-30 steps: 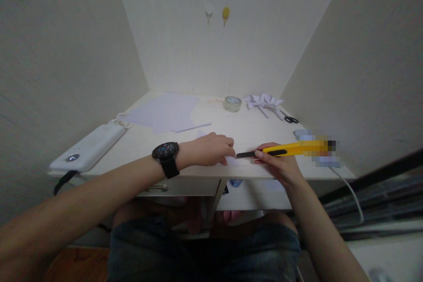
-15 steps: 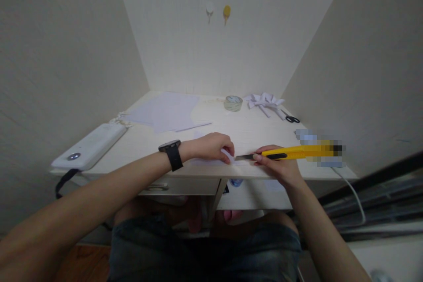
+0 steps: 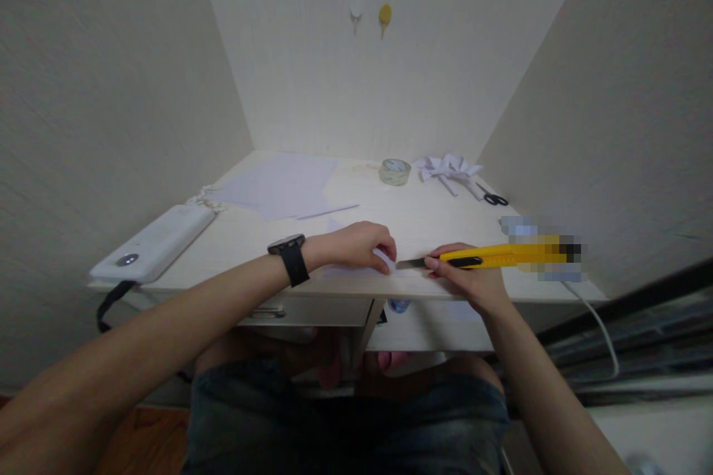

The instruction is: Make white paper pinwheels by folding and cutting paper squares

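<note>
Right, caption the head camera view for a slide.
Left hand pinches paper close to the blade of a yellow utility knife held in the right hand at a white desk.

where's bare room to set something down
Bare: white desk between clear round tape roll and right hand, and between white oblong device and black wristwatch. Crowded: front centre, with left hand and yellow plastic cutter; back right, folded white paper and black-handled scissors.
</note>
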Motion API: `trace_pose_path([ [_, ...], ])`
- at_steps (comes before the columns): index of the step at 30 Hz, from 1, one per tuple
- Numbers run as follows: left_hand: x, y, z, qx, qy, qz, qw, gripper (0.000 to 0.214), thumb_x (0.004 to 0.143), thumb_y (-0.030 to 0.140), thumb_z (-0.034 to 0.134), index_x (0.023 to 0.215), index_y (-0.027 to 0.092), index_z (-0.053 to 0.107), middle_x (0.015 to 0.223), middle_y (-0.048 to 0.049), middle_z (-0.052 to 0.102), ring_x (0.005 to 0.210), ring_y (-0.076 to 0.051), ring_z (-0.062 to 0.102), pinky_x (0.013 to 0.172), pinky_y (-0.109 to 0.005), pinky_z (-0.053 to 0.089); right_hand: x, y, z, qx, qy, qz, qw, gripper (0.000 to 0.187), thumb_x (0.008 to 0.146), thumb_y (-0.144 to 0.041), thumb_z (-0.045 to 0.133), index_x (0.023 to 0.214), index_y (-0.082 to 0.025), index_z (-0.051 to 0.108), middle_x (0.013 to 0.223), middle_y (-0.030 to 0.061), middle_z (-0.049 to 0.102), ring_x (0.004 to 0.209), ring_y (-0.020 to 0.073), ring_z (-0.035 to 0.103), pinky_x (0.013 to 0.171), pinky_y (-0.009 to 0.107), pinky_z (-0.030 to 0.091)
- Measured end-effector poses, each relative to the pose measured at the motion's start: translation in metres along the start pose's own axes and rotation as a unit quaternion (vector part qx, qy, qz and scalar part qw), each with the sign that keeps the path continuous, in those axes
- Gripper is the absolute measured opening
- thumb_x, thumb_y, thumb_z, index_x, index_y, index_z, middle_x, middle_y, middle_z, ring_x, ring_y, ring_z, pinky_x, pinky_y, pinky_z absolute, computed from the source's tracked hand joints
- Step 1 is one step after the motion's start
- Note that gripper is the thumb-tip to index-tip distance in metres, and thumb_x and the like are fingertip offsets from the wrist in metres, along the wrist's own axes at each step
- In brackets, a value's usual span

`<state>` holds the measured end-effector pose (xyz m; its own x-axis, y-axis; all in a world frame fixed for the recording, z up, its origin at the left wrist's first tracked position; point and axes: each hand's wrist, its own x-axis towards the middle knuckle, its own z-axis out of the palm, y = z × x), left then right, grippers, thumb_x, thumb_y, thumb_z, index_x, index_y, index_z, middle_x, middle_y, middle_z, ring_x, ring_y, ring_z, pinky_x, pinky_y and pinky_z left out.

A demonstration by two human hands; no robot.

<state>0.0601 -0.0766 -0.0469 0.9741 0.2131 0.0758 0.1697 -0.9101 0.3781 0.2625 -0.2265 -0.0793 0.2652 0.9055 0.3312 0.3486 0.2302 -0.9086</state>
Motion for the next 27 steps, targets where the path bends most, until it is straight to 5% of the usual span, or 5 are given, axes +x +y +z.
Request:
trace_pose_path([
  [16, 0.004, 0.003, -0.004, 0.015, -0.01, 0.004, 1.0, 0.024, 0.074, 0.029, 0.079, 0.095, 0.018, 0.073, 0.09, -0.0039, 0.069, 0.083, -0.016, 0.063, 0.075, -0.025, 0.044, -0.002, -0.005, 0.001, -0.009, -0.017, -0.006, 1.0, 0.024, 0.067, -0.042, 0.082, 0.075, -0.021, 0.074, 0.069, 0.005, 0.073, 0.059, 0.0193, 0.067, 0.056, 0.03, 0.057],
  [27, 0.018, 0.004, -0.017, -0.027, -0.104, -0.081, 0.991, 0.029, 0.07, 0.034, 0.078, 0.092, 0.017, 0.071, 0.085, -0.0022, 0.07, 0.072, -0.013, 0.058, 0.063, -0.023, 0.039, -0.003, -0.008, 0.0, -0.013, -0.023, -0.008, 1.0, 0.028, 0.067, -0.045, 0.081, 0.075, -0.019, 0.073, 0.066, 0.0054, 0.072, 0.058, 0.0196, 0.067, 0.055, 0.03, 0.056],
])
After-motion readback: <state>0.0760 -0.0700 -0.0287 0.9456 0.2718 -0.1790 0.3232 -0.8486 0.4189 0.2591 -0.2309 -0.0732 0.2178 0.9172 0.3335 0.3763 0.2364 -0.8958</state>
